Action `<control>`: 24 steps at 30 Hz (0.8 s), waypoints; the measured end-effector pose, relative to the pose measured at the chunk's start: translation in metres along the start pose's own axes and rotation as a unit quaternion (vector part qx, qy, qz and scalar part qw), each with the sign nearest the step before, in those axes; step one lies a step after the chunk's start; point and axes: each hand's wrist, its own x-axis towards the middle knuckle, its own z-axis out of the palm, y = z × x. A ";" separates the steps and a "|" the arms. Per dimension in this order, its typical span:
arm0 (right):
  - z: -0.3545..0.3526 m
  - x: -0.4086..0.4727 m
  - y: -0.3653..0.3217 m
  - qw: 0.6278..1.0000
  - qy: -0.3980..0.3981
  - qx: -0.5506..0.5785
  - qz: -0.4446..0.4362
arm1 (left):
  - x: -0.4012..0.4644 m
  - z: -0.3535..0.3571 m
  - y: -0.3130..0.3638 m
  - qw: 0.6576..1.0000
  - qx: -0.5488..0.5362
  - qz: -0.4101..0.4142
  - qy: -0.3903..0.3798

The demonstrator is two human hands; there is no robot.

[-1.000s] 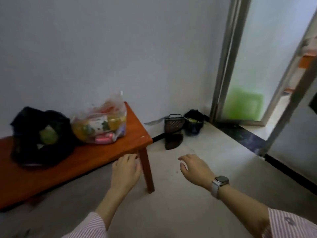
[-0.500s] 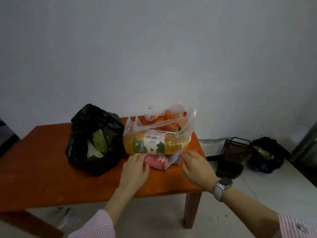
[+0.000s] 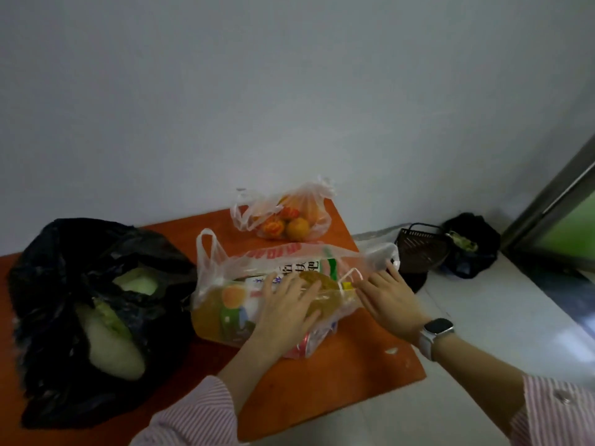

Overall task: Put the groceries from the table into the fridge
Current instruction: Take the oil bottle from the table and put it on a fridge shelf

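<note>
Orange table (image 3: 354, 378): black bag (image 3: 80, 317) beside clear bag (image 3: 257, 284); oranges (image 3: 286, 225) behind.

— What's on the orange table (image 3: 338, 378)?
— A black bag (image 3: 80, 317) with greens at its left end, a clear bag of bottles (image 3: 244, 284) near the front right corner, a small bag of oranges (image 3: 283, 217) by the back edge.
— And the hands?
— The left hand (image 3: 283, 310) lies flat on the clear bag; the right hand (image 3: 389, 300) touches its right side, fingers straight.
</note>
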 end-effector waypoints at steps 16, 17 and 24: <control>0.066 0.003 0.011 0.850 -0.021 0.476 0.225 | -0.022 0.066 0.034 0.980 -0.035 0.014 0.195; 0.069 0.006 0.017 0.853 -0.024 0.471 0.224 | -0.024 0.068 0.040 0.979 -0.029 0.004 0.199; 0.100 0.027 0.035 0.824 -0.137 0.492 0.248 | -0.044 0.100 0.069 0.992 -0.009 -0.094 0.086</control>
